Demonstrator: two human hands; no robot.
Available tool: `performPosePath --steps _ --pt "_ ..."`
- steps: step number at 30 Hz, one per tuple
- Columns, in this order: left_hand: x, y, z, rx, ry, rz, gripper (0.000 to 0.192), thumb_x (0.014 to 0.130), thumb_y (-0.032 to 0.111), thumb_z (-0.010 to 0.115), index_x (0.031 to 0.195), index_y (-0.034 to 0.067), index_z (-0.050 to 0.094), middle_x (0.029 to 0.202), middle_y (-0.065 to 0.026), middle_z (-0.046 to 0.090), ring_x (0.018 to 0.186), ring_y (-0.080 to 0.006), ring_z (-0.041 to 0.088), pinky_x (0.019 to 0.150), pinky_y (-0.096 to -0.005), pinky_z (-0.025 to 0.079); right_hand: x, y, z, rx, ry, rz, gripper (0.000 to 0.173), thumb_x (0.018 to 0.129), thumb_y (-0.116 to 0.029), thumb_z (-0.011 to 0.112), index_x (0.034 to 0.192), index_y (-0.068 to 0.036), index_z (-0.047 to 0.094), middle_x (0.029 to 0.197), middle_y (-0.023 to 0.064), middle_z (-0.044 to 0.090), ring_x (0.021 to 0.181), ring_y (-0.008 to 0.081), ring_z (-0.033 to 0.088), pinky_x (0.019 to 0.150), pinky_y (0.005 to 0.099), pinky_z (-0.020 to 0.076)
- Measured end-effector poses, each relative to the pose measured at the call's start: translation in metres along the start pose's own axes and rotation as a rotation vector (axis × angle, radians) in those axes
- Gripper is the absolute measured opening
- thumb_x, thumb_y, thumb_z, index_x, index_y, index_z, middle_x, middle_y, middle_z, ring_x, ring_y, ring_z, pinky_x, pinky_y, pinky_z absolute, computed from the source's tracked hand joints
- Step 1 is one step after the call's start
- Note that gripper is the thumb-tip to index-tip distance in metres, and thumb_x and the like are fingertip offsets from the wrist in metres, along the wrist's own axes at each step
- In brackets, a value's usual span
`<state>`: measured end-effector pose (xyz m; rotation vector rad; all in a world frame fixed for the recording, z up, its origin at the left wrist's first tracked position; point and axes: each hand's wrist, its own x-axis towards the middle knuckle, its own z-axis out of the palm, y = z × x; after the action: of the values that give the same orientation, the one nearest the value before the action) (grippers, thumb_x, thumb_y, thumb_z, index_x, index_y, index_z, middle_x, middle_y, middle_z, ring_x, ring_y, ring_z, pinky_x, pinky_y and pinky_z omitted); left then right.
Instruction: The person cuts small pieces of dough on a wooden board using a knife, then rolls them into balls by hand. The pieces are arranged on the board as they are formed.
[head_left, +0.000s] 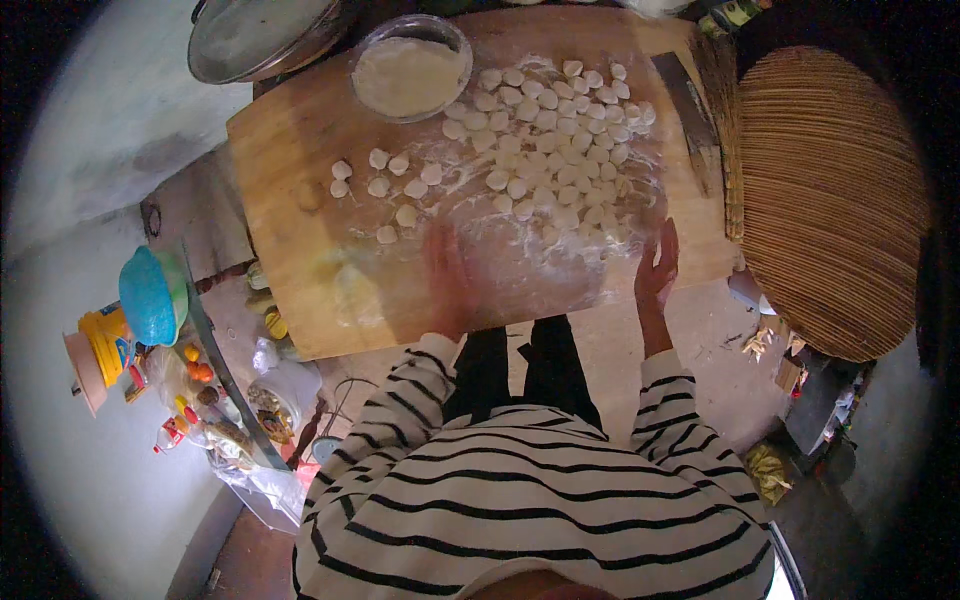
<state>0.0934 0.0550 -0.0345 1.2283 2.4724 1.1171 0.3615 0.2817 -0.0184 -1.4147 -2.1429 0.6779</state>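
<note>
Many small floured dough pieces cover the right-centre of a wooden board, and several more dough pieces lie loose to the left. My left hand, blurred by motion, is extended over the board's near part, left of the main group. Nothing shows in it. At the lower right of the group, my right hand is held upright with its thumb apart and its palm turned inward, holding nothing. Loose white flour is smeared on the board between the hands.
A clear bowl of flour stands at the board's far edge, near a large pan. On the right lie a broad-bladed knife, a straw brush and a round woven tray. A cluttered side table is at left.
</note>
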Motion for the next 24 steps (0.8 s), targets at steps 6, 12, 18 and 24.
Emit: performPosePath --steps 6,12,18,24 --pt "0.068 0.044 0.044 0.087 -0.06 0.004 0.068 0.093 0.022 0.065 0.154 0.008 0.038 0.161 -0.0158 0.035 0.15 -0.0398 0.028 0.122 -0.0568 0.019 0.103 -0.035 0.046 0.336 -0.066 -0.179 0.05 0.096 -0.013 0.059 0.146 -0.013 0.054 0.155 0.0167 0.045 0.142 0.0371 0.043 0.117 0.0462 0.0351" --pt "0.075 0.068 0.079 0.354 -0.252 0.187 0.066 0.093 0.032 0.064 0.152 0.012 0.042 0.162 -0.0129 0.034 0.152 -0.0379 0.026 0.122 -0.0586 0.018 0.094 -0.076 0.077 -0.147 -0.224 -0.69 0.045 0.093 -0.015 0.065 0.137 -0.017 0.062 0.158 0.0149 0.041 0.144 0.0377 0.038 0.119 0.0515 0.0289" --pt "0.078 0.028 0.054 0.445 -0.105 0.049 0.056 0.096 0.033 0.06 0.149 0.02 0.05 0.162 -0.0086 0.036 0.15 -0.0387 0.028 0.121 -0.06 0.016 0.091 -0.072 0.071 -0.209 -0.469 -0.743 0.043 0.092 -0.018 0.066 0.135 -0.021 0.063 0.157 0.0096 0.042 0.146 0.0374 0.034 0.119 0.0559 0.0268" --pt "0.094 0.061 0.098 0.416 -0.239 0.198 0.052 0.098 0.03 0.058 0.149 0.021 0.05 0.163 -0.0081 0.035 0.149 -0.0399 0.029 0.121 -0.0607 0.017 0.118 -0.056 0.044 -0.274 -0.612 -0.714 0.041 0.091 -0.013 0.065 0.132 -0.02 0.065 0.157 0.0091 0.043 0.147 0.0372 0.034 0.119 0.0565 0.0266"
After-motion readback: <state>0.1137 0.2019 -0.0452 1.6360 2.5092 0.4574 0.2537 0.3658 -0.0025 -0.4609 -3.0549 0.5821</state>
